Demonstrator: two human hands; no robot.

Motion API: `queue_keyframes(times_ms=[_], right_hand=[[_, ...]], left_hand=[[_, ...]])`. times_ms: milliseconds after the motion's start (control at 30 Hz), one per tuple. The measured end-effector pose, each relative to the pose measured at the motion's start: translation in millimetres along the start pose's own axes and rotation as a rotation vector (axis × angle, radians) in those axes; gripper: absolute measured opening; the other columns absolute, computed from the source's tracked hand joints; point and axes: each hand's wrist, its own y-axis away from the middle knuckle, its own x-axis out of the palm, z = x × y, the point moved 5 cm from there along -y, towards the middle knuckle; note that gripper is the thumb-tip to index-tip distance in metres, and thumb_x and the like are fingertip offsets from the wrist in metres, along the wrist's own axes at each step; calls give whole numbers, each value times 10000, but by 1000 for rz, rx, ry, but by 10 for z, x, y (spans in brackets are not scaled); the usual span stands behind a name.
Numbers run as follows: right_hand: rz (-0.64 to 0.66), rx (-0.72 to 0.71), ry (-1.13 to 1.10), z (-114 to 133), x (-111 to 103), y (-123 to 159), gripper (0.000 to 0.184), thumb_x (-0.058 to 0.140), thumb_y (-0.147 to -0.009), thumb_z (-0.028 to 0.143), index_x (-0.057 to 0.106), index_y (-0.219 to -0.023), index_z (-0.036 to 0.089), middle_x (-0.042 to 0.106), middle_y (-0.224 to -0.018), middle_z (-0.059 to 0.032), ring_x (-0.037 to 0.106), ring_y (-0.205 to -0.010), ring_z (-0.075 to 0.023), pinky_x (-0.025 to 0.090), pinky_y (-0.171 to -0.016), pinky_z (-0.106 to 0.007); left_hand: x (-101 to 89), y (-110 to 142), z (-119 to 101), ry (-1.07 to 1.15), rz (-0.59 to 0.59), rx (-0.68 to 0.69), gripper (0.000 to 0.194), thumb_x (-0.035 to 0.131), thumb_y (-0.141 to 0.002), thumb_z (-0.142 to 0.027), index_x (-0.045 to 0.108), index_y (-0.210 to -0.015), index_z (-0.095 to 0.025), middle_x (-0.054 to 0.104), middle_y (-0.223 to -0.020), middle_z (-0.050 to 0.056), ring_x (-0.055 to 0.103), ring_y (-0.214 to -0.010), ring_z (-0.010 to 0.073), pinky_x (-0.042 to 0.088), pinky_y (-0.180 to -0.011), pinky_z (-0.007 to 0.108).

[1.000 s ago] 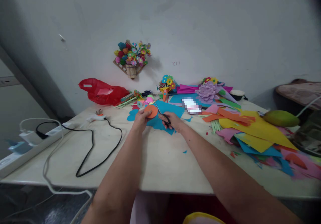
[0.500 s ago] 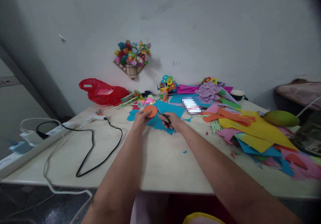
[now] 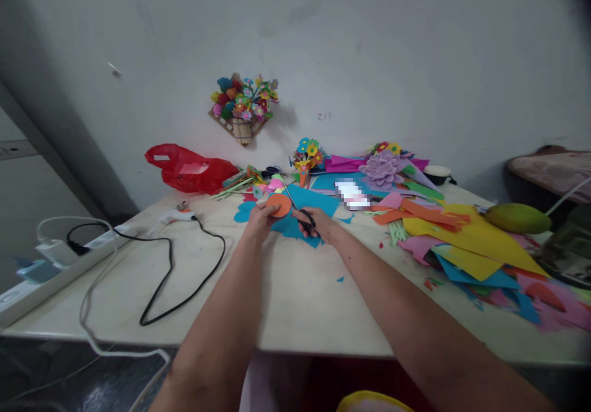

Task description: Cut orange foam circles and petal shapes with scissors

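Note:
My left hand (image 3: 258, 220) pinches a round orange foam piece (image 3: 279, 205) held above the table. My right hand (image 3: 317, 225) grips black-handled scissors (image 3: 300, 214), whose blades point up and left and touch the orange piece's right edge. Under both hands lies a blue foam sheet (image 3: 308, 200) with cut edges.
A glue gun (image 3: 176, 216) with a black cord (image 3: 184, 276) lies at the left, by a power strip (image 3: 60, 258). A red plastic bag (image 3: 191, 173) sits by the wall. Coloured foam sheets (image 3: 466, 239), paper flowers (image 3: 382, 167) and a green mango (image 3: 517, 217) crowd the right side.
Hardly anything differs; the scissors and orange piece shift very slightly while both hands stay in place.

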Motion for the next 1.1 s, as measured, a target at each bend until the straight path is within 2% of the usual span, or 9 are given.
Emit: queue_keyframes(times_ms=[167,333,533,700,1100], right_hand=[[-3,-9,-4,8,-3,5,356,787,-1024,350,622,-758,181,602,-526,46,503,-370,-61,233,-331,-168],[-16,-19,-15,5,-5,2,366,818,-986,355,621,-733,179,594,-520,47,481,-369,-59,231,-328,-168],[-31,3,-12,1,-12,2,364,836,-964,379,631,-739,180,586,-521,50,476,-370,-62,220,-333,-171],[-38,18,-20,10,-5,15,364,841,-960,343,620,-723,175,578,-516,48,475,-370,-59,212,-339,-169],[-57,32,-36,12,15,0,419,919,-891,312,594,-661,179,563,-494,52,456,-371,-59,271,-361,-172]], left_hand=[[-14,-1,-2,-10,-20,3,269,910,-580,-119,788,-819,-146,815,-789,91,810,-786,284,683,-718,374],[-20,-14,9,-3,-7,-2,261,903,-587,-121,785,-818,-150,824,-813,98,810,-787,276,683,-706,356],[-43,-33,26,7,-25,-8,318,923,-577,-139,776,-859,-154,819,-817,106,834,-898,337,690,-770,405],[-47,-33,19,12,-26,-5,285,908,-575,-135,782,-830,-140,818,-808,120,834,-926,356,686,-765,406],[-58,-30,17,1,-27,-25,293,900,-592,-133,764,-851,-155,813,-798,100,829,-861,321,666,-702,360]])
